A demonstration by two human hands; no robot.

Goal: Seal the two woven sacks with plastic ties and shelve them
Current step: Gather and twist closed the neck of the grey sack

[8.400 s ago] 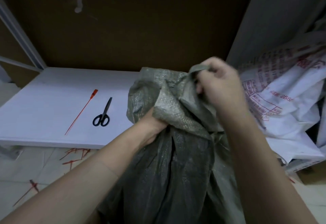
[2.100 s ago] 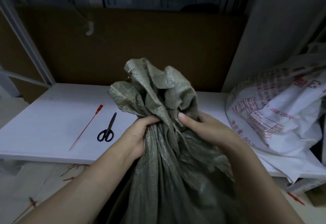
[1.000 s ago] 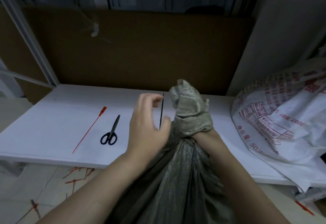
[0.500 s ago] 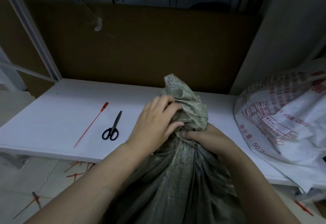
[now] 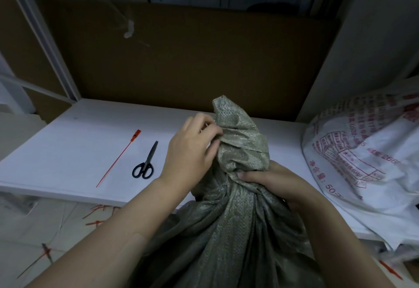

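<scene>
A grey-green woven sack (image 5: pixel 229 231) stands in front of me, its mouth gathered into a bunched top (image 5: pixel 240 142). My right hand (image 5: pixel 272 183) grips the sack's neck just below the bunch. My left hand (image 5: pixel 192 151) rests against the left side of the bunch, its fingers curled onto the fabric folds. A red plastic tie (image 5: pixel 118 159) lies flat on the white shelf (image 5: pixel 68 151), apart from both hands. A white printed woven sack (image 5: pixel 367 158) lies on the shelf at the right.
Black scissors (image 5: pixel 146 163) lie on the shelf beside the red tie. A brown board (image 5: pixel 181 56) backs the shelf and a metal upright (image 5: pixel 45 38) stands at the left. Several red tie offcuts (image 5: pixel 97 215) are scattered on the tiled floor below.
The open sack mouth has been gathered and twisted into a tight bunch. My right hand moved to the neck and holds it; my left hand shifted up onto the bunch's left side.
</scene>
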